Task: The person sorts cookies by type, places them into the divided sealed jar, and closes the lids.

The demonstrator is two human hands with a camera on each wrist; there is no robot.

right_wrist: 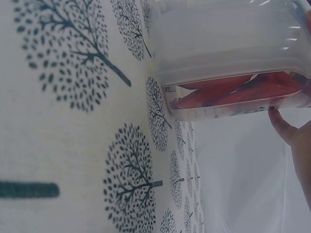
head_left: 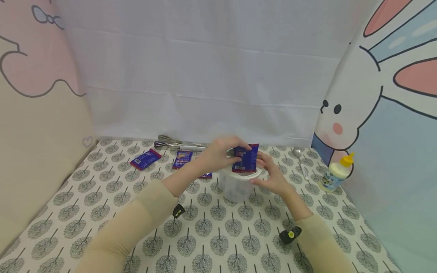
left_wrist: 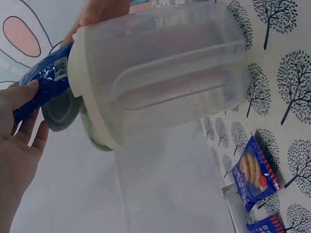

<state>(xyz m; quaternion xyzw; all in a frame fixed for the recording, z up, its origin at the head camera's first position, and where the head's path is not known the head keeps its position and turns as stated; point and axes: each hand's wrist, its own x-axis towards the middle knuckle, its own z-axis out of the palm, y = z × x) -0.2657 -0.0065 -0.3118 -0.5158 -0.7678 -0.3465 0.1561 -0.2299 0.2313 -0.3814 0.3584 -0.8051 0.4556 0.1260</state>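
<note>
A blue and red snack packet is pinched in my left hand, standing over the mouth of a translucent plastic container. The left wrist view shows one end of the packet at the pale rim. A grey and green lid part hangs beyond that rim. My right hand grips the container near its top, thumb on the near side and fingers behind. Red wrapped things show through a clear strip of the container; their kind is unclear.
More blue snack packets lie to the left, one partly behind my left arm. Metal whisks lie along the back. On the right are a spoon and a yellow-capped bottle. Cloth walls border the table.
</note>
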